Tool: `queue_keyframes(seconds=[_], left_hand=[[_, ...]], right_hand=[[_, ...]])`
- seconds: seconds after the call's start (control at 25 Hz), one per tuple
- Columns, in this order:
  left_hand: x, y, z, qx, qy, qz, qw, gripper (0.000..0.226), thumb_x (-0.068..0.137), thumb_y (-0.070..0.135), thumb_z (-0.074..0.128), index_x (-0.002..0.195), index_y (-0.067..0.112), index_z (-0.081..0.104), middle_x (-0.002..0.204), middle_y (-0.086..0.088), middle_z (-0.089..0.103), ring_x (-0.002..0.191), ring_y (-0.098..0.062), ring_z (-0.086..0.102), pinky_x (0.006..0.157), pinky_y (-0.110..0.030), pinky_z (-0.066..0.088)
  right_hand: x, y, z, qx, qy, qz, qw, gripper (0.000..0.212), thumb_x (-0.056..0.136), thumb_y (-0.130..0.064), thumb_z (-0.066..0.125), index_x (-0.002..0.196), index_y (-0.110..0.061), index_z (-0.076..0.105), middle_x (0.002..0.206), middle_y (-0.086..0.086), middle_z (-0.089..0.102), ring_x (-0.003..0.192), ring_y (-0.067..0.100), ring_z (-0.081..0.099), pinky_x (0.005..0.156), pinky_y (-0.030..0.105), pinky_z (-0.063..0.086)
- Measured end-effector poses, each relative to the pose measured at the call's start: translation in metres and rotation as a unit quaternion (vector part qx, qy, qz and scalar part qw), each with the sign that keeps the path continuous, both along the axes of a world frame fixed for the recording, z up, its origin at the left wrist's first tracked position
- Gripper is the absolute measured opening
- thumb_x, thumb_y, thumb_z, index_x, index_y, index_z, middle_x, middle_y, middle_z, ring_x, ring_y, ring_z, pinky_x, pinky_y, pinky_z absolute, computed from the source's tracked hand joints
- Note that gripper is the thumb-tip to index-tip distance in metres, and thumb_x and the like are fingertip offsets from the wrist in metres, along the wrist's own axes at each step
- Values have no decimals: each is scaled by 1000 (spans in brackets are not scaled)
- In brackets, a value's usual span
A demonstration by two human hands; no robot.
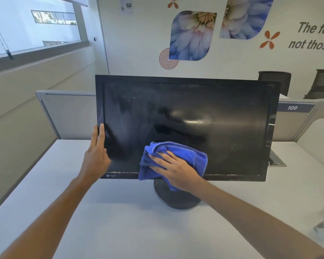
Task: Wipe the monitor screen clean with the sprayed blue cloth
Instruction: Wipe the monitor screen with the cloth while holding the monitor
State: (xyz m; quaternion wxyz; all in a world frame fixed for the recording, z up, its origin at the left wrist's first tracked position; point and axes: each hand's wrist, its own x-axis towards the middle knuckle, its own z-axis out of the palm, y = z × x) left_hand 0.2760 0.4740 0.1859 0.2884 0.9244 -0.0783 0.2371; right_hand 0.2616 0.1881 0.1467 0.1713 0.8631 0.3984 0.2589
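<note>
Right hand [173, 170] lies flat with straight fingers, its grip pressing the blue cloth [173, 157] against the lower middle of the monitor screen [223, 128]. Left hand [96, 156], fingers straight, steadies the left bezel. Wiping is mid-course: smears remain above, so upward and rightward strokes seem due. Open tabletop [120, 212] surrounds the stand.

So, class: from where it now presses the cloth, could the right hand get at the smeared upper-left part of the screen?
Probably yes. The right hand lies flat on the blue cloth, and nothing lies across the screen between.
</note>
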Motion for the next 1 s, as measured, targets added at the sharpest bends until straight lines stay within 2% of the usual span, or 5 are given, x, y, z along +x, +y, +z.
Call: queue_keyframes(seconds=[0.12,0.36,0.52,0.64,1.0], left_hand=[[0,0,-1,2,1,-3,1000,83,87,-8,51,153,16,6,162,-7,4,76,-21,47,62,-24,39],[3,3,-4,6,-9,-5,1000,85,85,-10,50,153,17,7,162,-7,5,72,-26,44,62,-32,41],[4,6,-7,8,-13,1,1000,87,84,-12,50,153,18,8,162,-7,7,83,-49,57,63,-38,44],[6,6,-7,9,-16,3,1000,87,83,-12,51,153,18,8,162,-7,8,89,-50,57,65,-34,41],[5,2,-5,13,-19,2,1000,84,85,-11,50,153,15,10,162,-9,8,84,-49,58,64,-35,41]], right_hand=[[-9,6,7,34,15,18,999,52,81,-17,69,131,-20,59,149,6,47,137,28,45,109,40,41],[42,26,134,221,-61,-39,973,55,82,-3,57,136,-16,58,149,8,46,137,31,44,107,42,42],[68,48,164,148,4,-102,984,59,93,-9,47,149,-23,37,160,3,27,147,27,25,112,41,31],[73,56,155,155,2,-142,978,59,96,-15,45,153,-25,30,162,3,22,149,24,18,116,40,23],[62,-5,151,220,-28,-218,950,57,95,-16,44,151,-24,33,160,1,28,147,21,24,113,37,30]])
